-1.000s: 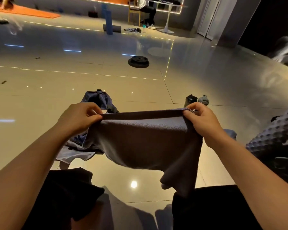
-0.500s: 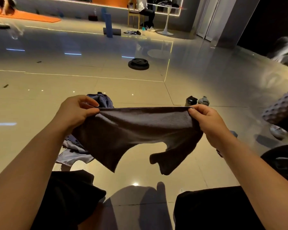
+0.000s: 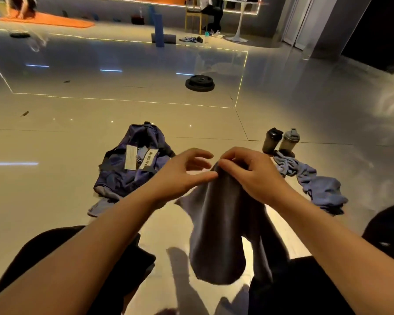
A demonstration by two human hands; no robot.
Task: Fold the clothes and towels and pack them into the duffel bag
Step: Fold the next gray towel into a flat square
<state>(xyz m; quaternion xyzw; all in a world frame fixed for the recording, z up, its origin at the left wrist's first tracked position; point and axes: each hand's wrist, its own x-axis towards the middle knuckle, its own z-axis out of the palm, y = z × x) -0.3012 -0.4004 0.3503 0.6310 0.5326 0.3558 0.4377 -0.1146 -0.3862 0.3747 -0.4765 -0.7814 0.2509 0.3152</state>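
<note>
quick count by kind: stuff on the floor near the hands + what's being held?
Towels: 2, grey one held, blue one on floor
Duffel bags: 1
Shaker bottles: 2
Weight plate stacks: 1
Total: 6

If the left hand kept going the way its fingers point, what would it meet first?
The left hand points right, toward the top of the grey towel that the right hand pinches. It would likely meet that gathered towel edge first, then the right hand's fingers. Its thumb looks nearly there; depth is unclear.
</note>
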